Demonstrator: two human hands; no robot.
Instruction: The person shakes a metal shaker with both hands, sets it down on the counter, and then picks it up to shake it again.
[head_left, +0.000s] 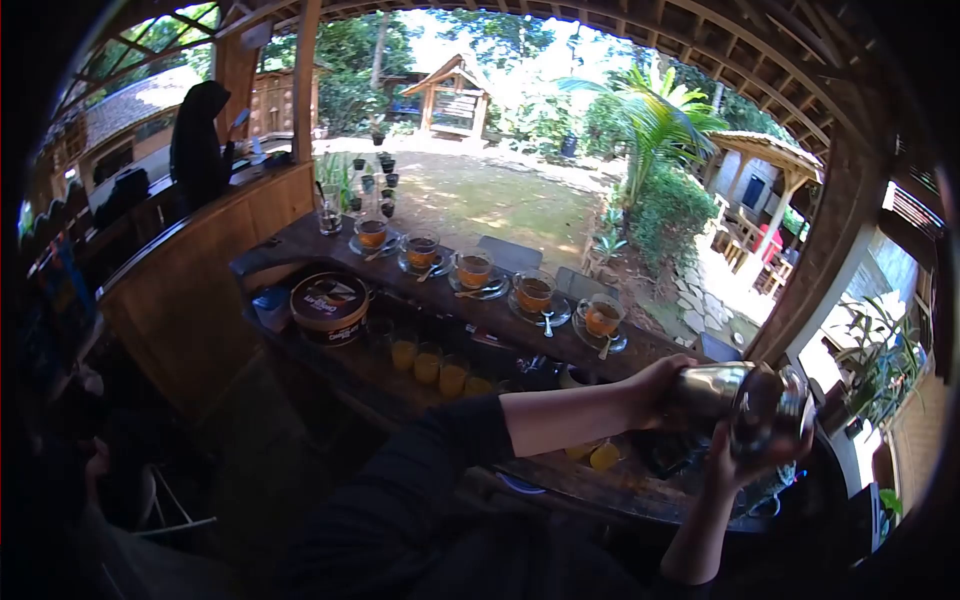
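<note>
While both hands are raised well to the right of the round tub point(328, 303), each is closed on a vessel. Left hand point(655, 393): gripping one end of a silvery metal cylinder point(712, 388), which is held nearly on its side. Right hand point(752, 452): cupped from below around a dark, shiny vessel point(762, 405), thumb and fingers curled about it. The two vessels are close together; cannot tell if they touch. Contents of both hidden.

Tub itself: brown, dark top with pale lettering, contents not visible. Just left of it, a bluish container point(271, 306), too dark to read inside.

Beyond the tub and running off to its right, five clear cups in a row, each on a glass saucer with a spoon. All hold amber-brown drink: first cup point(371, 235), second cup point(421, 250), third cup point(473, 269), fourth cup point(534, 292), fifth cup point(602, 317). Beyond the tub, near the first cup, a clear tumbler point(330, 218); contents uncertain.

Right of the tub, lower than the cups, glasses point(427, 366) of yellow-orange liquid stand in a line. Farther right, below the left forearm, another yellow-filled glass point(604, 456).
</note>
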